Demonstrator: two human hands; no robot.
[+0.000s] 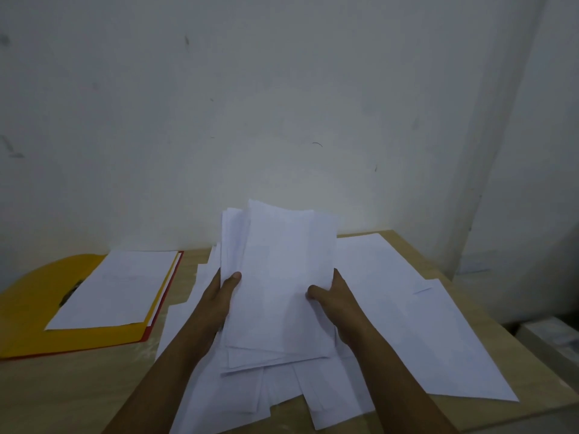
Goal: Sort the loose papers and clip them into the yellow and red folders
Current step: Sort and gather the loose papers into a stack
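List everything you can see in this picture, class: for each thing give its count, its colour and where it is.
yellow folder: one, yellow, open on the table's left
red folder: one, red, only its edge shows under the yellow one
sheet in folder: one, white, on the open yellow folder
held stack of papers: one, white, raised at centre
loose papers: several, white, spread on the table at centre and right
table: one, light wood
wall: one, white, behind
left hand: grips the stack's left edge
right hand: grips its right edge
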